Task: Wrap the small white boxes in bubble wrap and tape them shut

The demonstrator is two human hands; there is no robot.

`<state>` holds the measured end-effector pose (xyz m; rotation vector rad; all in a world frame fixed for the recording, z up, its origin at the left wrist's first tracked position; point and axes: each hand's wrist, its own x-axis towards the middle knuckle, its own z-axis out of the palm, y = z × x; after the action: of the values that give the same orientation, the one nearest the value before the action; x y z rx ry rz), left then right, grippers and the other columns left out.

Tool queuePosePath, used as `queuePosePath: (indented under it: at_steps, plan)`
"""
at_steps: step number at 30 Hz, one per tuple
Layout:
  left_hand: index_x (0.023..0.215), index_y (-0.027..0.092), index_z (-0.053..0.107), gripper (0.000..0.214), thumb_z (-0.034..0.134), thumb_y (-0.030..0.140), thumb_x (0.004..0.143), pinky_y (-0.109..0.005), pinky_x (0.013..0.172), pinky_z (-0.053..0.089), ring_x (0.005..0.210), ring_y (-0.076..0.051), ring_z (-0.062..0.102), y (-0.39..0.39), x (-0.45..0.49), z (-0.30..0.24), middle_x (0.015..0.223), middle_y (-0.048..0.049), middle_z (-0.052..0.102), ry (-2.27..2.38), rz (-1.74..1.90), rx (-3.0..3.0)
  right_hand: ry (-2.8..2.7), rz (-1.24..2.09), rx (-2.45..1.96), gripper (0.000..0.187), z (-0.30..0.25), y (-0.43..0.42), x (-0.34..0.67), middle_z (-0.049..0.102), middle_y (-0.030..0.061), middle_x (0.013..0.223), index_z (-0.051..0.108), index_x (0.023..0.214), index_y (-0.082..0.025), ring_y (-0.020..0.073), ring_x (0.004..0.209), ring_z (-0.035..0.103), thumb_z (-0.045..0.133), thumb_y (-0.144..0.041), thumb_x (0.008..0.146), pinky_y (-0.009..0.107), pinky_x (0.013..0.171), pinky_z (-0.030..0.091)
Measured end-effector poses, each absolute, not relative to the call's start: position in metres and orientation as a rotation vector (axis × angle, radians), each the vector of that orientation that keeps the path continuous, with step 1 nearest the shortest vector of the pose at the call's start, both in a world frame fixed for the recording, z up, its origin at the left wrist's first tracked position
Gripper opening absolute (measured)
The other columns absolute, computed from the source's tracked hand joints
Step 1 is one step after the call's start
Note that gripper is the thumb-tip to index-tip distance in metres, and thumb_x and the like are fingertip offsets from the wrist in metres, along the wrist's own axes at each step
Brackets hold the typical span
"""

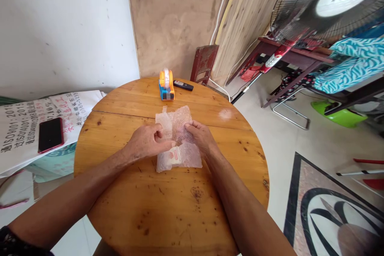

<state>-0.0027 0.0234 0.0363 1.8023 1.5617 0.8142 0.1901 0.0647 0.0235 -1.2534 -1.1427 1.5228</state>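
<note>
A sheet of clear bubble wrap [189,156] lies on the round wooden table [168,208], folded around a small white and pink packet [175,154]. My left hand [147,141] is closed, pinching the wrap's left flap over the packet. On the right side my right hand [201,138] is also closed, its fingers gripping the wrap's upper fold. Both hands meet at the middle of the wrap.
An orange and blue tape dispenser [166,85] and a dark remote-like device [183,85] sit at the table's far edge. A phone in a red case [50,134] rests on printed sacks at left. A red chair [204,64], a standing fan [327,0] and a bench stand at the right.
</note>
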Motion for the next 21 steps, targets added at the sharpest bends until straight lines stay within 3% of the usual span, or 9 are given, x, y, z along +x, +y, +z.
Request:
queuePosePath:
  at_steps: [5, 10, 15, 21]
  plan:
    - [0.061, 0.019, 0.052, 0.012, 0.061, 0.025, 0.065, -0.022, 0.048, 0.029, 0.050, -0.009, 0.040, 0.024, -0.004, 0.030, 0.054, 0.0047, 0.047, 1.295, 0.819, 1.761, -1.191, 1.414, -1.328, 0.028, 0.023, 0.068, 0.192, 0.056, -0.0021, 0.058, 0.052, 0.070, -0.021, 0.0131, 0.049, 0.049, 0.065, -0.044, 0.061, 0.028, 0.050, 0.043]
    - [0.064, 0.018, 0.052, 0.006, 0.057, 0.021, 0.065, -0.020, 0.050, 0.032, 0.052, -0.009, 0.042, 0.031, -0.009, 0.023, 0.058, 0.0043, 0.050, 1.231, 1.045, 1.629, -1.350, 1.223, -1.421, 0.025, 0.023, 0.074, 0.205, 0.052, -0.0028, 0.057, 0.050, 0.066, -0.021, 0.0127, 0.050, 0.046, 0.057, -0.045, 0.065, 0.027, 0.050, 0.039]
    - [0.085, 0.019, 0.058, 0.021, 0.054, 0.020, 0.065, -0.022, 0.049, 0.028, 0.048, -0.011, 0.042, 0.042, -0.023, 0.025, 0.053, 0.0067, 0.050, 1.429, 1.107, 1.609, -1.529, 0.951, -1.555, 0.018, 0.021, 0.087, 0.229, 0.045, -0.0054, 0.052, 0.053, 0.063, -0.020, 0.0106, 0.050, 0.040, 0.056, -0.037, 0.067, 0.024, 0.050, 0.030]
    - [0.109, 0.018, 0.060, 0.041, 0.051, 0.017, 0.068, -0.025, 0.053, 0.031, 0.049, -0.014, 0.046, 0.051, -0.032, 0.019, 0.058, 0.0055, 0.057, 1.627, 0.921, 1.756, -1.722, 0.725, -1.705, 0.005, 0.023, 0.091, 0.242, 0.053, -0.0043, 0.055, 0.058, 0.070, -0.019, 0.0124, 0.053, 0.046, 0.056, -0.021, 0.066, 0.024, 0.053, 0.030]
